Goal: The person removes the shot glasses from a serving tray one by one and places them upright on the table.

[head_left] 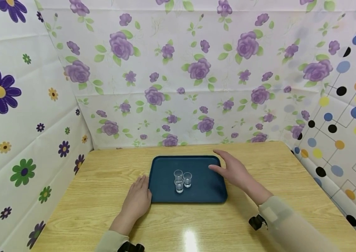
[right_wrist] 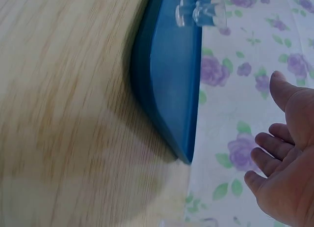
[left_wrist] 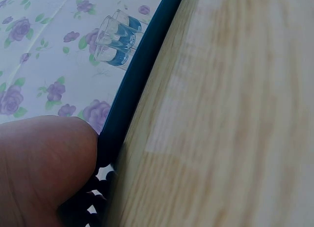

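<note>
Three small clear shot glasses stand close together on a dark blue rectangular tray [head_left: 203, 175]: a rear glass [head_left: 178, 173], a front glass [head_left: 179, 188] and a right glass [head_left: 187, 180]. My left hand [head_left: 137, 197] lies along the tray's left edge, fingers extended and thumb side at the rim. In the left wrist view its thumb [left_wrist: 54, 158] shows against the tray rim [left_wrist: 137, 74]. My right hand [head_left: 233, 169] hovers over the tray's right side, thumb and fingers spread apart with nothing between them. In the right wrist view that hand [right_wrist: 289, 158] is beyond the tray corner.
The tray lies on a light wood-grain table [head_left: 108, 171]. Floral cloth [head_left: 178, 77] hangs along its back edge, with a flower-print sheet [head_left: 17, 140] on the left and a dotted sheet [head_left: 348, 133] on the right. A clear object [right_wrist: 189, 223] shows partly at the right wrist view's bottom edge.
</note>
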`<state>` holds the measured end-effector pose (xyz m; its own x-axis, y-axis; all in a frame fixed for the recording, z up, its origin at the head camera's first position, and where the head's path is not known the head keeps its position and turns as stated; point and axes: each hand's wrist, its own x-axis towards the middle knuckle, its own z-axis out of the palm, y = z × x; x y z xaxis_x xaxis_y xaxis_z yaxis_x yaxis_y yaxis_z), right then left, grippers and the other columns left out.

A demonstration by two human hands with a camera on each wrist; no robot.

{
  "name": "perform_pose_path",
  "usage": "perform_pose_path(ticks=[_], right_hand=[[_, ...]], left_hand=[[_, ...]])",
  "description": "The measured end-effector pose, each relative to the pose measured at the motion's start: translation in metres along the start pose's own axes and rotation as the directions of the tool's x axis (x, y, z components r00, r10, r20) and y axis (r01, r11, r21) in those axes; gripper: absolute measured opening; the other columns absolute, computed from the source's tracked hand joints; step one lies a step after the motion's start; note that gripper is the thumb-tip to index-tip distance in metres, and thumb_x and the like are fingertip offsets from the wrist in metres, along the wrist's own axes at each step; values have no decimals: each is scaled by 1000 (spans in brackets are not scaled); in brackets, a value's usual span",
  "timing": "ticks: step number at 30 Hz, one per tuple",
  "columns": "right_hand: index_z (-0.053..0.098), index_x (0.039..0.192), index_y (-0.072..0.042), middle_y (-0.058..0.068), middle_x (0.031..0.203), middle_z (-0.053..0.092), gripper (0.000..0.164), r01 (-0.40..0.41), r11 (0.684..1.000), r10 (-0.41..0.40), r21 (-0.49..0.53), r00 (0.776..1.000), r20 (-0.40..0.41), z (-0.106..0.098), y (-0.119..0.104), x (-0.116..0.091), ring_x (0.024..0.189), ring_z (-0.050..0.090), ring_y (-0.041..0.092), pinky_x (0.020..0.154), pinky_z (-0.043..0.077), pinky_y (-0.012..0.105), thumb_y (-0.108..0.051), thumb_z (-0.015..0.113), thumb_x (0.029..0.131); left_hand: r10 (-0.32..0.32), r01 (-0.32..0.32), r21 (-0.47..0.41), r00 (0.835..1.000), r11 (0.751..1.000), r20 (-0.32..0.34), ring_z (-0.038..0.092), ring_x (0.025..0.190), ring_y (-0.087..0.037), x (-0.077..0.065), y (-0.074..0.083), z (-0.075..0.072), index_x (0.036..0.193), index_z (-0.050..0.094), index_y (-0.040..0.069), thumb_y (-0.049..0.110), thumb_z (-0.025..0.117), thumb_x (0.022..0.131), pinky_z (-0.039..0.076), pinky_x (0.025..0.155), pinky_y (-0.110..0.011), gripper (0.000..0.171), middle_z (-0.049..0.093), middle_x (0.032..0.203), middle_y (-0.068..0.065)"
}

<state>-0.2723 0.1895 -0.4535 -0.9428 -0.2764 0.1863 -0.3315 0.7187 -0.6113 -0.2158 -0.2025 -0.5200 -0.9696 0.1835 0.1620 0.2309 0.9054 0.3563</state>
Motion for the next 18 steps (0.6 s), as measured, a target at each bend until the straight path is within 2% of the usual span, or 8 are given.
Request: perform_pose_path(ticks=[9,18], right_hand=[[47,168,-12,17,169,48,79,35,999,-35,-6,999,13,17,-18,6,154,47,42,121,44,62,-51,74,105],[47,169,-15,13,169,50,78,49,999,-51,21,996,79,30,-30,8,151,51,40,118,48,59,-54,72,105]], left_hand=[[-9,9,-7,1000,1000,15,34,160,-50,-1,0,1,162,43,-14,9,53,113,28,130,-65,55,40,169,-33],[-3,3,-8,1000,1000,7,35,159,-50,-1,1,1,161,43,-14,8,53,113,29,130,-65,54,41,168,-33]])
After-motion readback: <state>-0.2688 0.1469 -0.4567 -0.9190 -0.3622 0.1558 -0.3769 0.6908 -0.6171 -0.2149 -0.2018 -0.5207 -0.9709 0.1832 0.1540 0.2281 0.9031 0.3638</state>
